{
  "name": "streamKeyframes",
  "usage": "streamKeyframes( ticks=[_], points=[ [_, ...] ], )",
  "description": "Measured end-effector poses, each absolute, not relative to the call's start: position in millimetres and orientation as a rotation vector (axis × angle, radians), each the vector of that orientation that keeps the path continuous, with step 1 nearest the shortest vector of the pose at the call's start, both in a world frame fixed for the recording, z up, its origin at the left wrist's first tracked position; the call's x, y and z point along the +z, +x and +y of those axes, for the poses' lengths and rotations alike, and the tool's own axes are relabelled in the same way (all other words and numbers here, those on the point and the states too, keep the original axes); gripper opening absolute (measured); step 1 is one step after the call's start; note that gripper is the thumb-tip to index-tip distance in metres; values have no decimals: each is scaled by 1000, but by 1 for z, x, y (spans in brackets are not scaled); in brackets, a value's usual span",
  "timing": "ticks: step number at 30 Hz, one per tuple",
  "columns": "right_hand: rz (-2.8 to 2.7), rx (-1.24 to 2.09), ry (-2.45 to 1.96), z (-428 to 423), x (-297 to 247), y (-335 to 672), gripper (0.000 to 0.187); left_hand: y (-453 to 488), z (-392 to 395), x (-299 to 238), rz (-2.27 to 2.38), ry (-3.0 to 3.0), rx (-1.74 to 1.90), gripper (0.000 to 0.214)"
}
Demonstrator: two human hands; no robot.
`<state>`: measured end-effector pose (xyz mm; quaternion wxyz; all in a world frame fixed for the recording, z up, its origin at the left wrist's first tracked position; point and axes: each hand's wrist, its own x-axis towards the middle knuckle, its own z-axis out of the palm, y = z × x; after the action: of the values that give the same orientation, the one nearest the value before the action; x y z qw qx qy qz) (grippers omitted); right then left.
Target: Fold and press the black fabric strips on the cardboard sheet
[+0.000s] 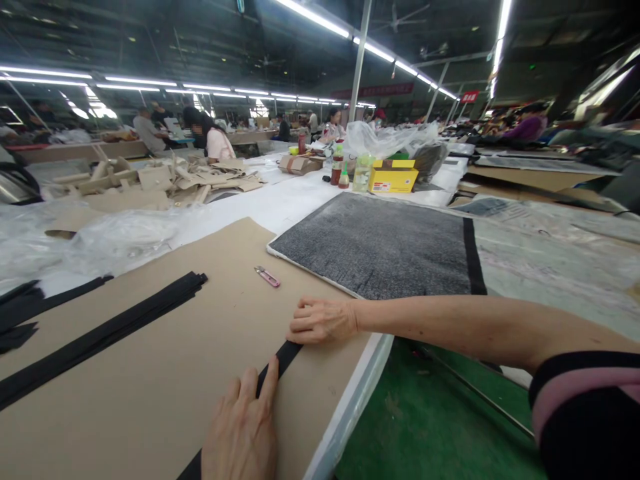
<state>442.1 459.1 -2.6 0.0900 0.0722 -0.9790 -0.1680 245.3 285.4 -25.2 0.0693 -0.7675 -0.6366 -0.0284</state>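
A narrow black fabric strip (286, 360) lies slantwise across the tan sheet (250, 320) on the table. My left hand (244, 427) rests on the strip at the near side, fingers stretched out and pressing down. At the strip's far end is my right hand (320, 320), fingers curled over and closed on it; the very tip is hidden underneath. Pink-handled thread snips (267, 276) lie a little beyond my right hand. To the left, a stack of similar black strips (115, 327) lies on the same sheet.
More black strips (20, 313) sit at the left edge, near clear plastic wrap (135, 230). A dark grey textured panel (375, 240) lies beyond my right arm. Bottles (337, 167) and a yellow box (393, 177) stand farther back. The table edge (350, 413) drops to a green floor.
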Motion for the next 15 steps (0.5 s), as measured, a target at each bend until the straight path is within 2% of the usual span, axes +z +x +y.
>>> streamKeyframes(
  ticks=[8, 15],
  points=[
    [-2936, -506, 144, 462, -2, 452, 22, 256, 289, -17, -1971, -2232, 14, 61],
    [-2957, -519, 45, 462, -4, 463, 25, 251, 295, -33, -1839, -2357, -119, 56]
  ],
)
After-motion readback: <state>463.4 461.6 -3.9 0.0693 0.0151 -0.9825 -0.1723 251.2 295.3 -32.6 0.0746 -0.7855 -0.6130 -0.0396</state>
